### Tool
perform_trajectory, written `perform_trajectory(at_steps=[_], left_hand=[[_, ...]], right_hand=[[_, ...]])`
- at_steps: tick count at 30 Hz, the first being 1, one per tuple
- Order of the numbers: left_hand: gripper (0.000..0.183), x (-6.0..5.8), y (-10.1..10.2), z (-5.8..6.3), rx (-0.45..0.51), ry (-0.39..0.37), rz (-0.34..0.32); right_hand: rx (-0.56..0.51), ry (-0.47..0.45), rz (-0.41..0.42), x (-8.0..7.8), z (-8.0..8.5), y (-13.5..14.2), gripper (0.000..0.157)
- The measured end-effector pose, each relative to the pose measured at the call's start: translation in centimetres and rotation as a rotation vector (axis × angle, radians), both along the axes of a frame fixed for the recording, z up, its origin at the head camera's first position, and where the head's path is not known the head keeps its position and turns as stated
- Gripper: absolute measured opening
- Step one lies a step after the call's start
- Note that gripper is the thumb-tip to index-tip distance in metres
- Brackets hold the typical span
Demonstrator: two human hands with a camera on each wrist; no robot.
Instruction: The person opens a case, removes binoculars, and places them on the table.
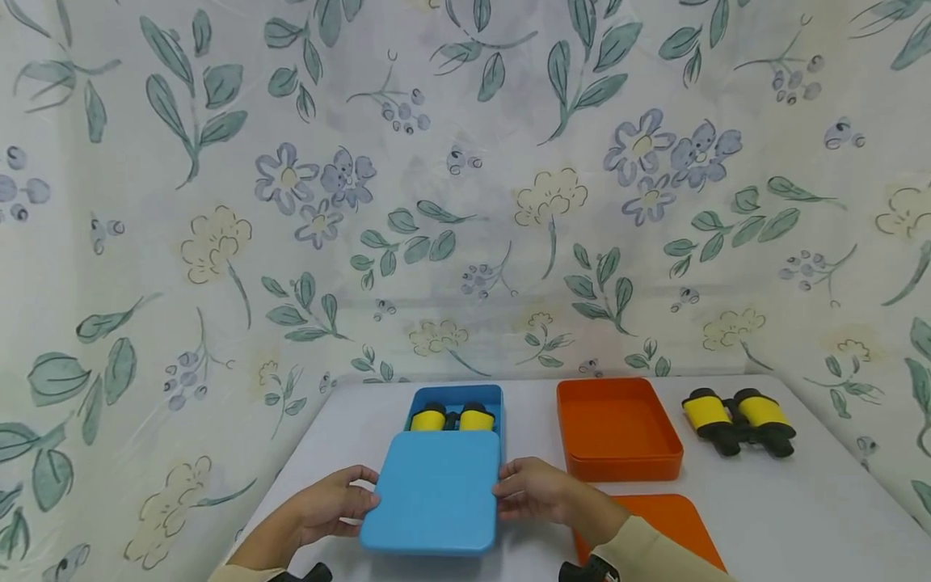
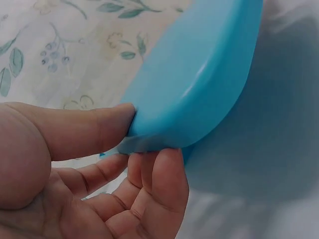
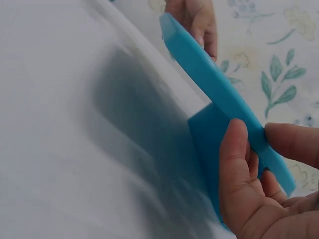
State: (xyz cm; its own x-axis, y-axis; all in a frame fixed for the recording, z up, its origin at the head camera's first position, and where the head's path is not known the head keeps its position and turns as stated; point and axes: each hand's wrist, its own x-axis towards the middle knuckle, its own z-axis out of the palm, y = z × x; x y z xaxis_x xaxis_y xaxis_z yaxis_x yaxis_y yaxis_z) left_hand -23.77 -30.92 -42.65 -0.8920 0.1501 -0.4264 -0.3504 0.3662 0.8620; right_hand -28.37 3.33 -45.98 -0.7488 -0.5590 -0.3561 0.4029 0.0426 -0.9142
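A light-blue lid (image 1: pixel 434 493) is held by both hands, one at each side, tilted above the near part of a blue box (image 1: pixel 465 396). Black-and-yellow binoculars (image 1: pixel 452 419) lie in that box, their lower part hidden behind the lid. My left hand (image 1: pixel 330 505) pinches the lid's left edge; in the left wrist view the thumb (image 2: pixel 94 130) presses on top with the fingers curled beneath. At the right edge, my right hand (image 1: pixel 537 493) pinches the lid likewise, and in the right wrist view the lid (image 3: pixel 219 92) stands raised above the table.
To the right stands an open orange box (image 1: pixel 614 428). An orange lid (image 1: pixel 672 521) lies in front of it, partly hidden by my right arm. Another pair of black-and-yellow binoculars (image 1: pixel 740 420) rests on the white table (image 1: pixel 793 517) at the far right. A floral-patterned cloth (image 1: pixel 465 202) hangs behind.
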Motion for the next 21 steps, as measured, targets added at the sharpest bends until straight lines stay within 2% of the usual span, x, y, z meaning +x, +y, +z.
perform_trajectory(at_steps=[5, 10, 17, 18, 21], left_hand=[[0.043, 1.3, 0.1, -0.4, -0.030, -0.016, -0.008], [0.046, 2.3, 0.0, -0.8, -0.029, -0.007, -0.028], [0.046, 3.8, -0.5, -1.2, 0.037, -0.017, -0.065], [0.045, 4.0, -0.6, -1.3, 0.052, -0.022, -0.067], [0.043, 4.6, -0.8, -1.6, 0.080, -0.034, -0.082]], right_hand=[[0.022, -0.032, 0.034, 0.9, -0.4, 0.1, 0.028], [0.022, -0.026, 0.065, 1.6, -0.9, 0.2, 0.026], [0.053, -0.038, 0.109, 2.0, -1.7, 0.2, 0.029], [0.049, -0.037, 0.115, 1.8, -2.2, 0.3, 0.029], [0.074, -0.024, 0.130, 2.2, -2.0, 0.3, 0.029]])
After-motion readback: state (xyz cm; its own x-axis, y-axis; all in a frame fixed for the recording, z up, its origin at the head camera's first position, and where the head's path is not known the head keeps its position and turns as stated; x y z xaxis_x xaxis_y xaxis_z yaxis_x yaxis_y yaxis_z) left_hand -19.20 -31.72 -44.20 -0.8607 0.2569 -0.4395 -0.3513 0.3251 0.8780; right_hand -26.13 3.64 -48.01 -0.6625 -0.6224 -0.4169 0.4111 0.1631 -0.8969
